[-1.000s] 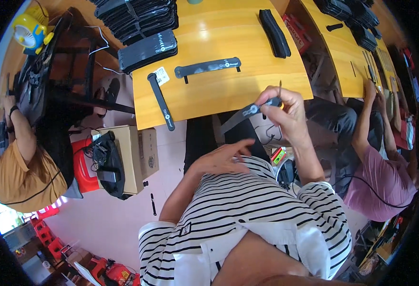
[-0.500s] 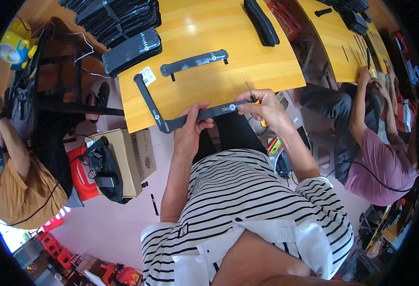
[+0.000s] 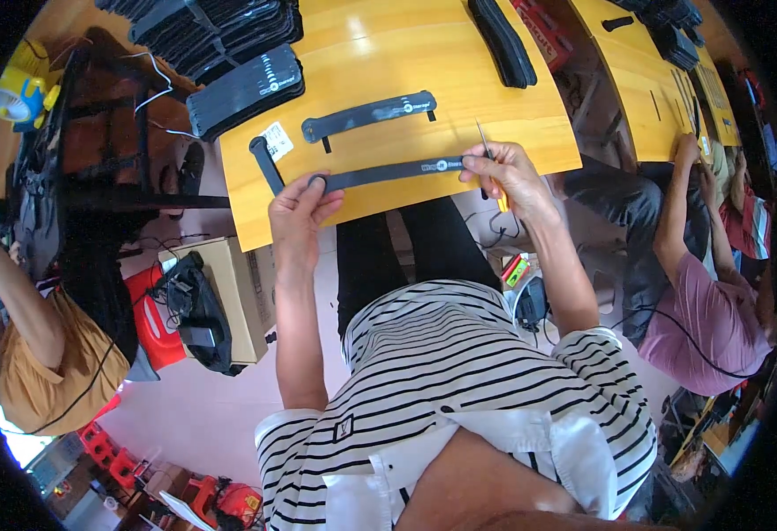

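Observation:
A flat black strap [image 3: 388,174] with pale print near one end is stretched level over the near edge of the table. My left hand [image 3: 300,217] is closed on its rounded left end, thumb on top. My right hand [image 3: 514,177] pinches the right end. Tucked in that same hand is a thin pointed tool [image 3: 503,203] with a yellow and black handle, its metal shaft pointing up and away. Beyond the held strap lies a similar black strap [image 3: 369,117] with two small tabs below it. Another narrow black strap [image 3: 265,164] rests left of it, partly hidden lower down by my left hand.
Stacks of black straps [image 3: 245,91] fill the far left of the yellow table [image 3: 495,124]; another bundle [image 3: 502,44] lies far right. A white label [image 3: 277,138] sits on the tabletop. A cardboard box [image 3: 245,301] stands on the floor at left. People work on both sides.
Both hands have moved apart and the held strap has risen over the table edge, now pulled straight. My left hand has shifted to its left end, away from the bent corner with the other strap.

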A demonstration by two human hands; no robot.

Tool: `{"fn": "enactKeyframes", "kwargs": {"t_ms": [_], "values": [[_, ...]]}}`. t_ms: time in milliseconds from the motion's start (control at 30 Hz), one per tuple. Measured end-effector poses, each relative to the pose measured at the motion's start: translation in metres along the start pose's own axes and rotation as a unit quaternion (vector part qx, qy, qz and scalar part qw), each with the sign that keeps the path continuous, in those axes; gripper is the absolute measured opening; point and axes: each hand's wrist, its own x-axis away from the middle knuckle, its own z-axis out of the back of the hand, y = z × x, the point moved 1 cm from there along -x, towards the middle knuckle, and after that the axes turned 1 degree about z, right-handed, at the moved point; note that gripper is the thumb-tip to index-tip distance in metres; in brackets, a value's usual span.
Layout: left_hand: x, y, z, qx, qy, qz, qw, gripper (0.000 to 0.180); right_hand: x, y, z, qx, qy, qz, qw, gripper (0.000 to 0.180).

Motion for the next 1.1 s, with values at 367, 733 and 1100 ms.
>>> {"fn": "enactKeyframes", "kwargs": {"t_ms": [367, 733, 1100], "values": [[-0.084, 0.006, 0.016, -0.213, 0.048, -0.056, 0.974, 0.008, -0.081, 0.000, 0.003, 0.095, 0.056, 0.037, 0.993, 0.012], [-0.098, -0.006, 0.016, -0.283, 0.084, -0.101, 0.950, 0.009, -0.105, 0.009, 0.003, 0.215, 0.105, 0.049, 0.970, 0.013], [-0.097, -0.008, 0.016, -0.230, 0.082, -0.103, 0.964, 0.007, -0.106, 0.007, 0.000, 0.276, 0.110, 0.059, 0.953, 0.014]]}}
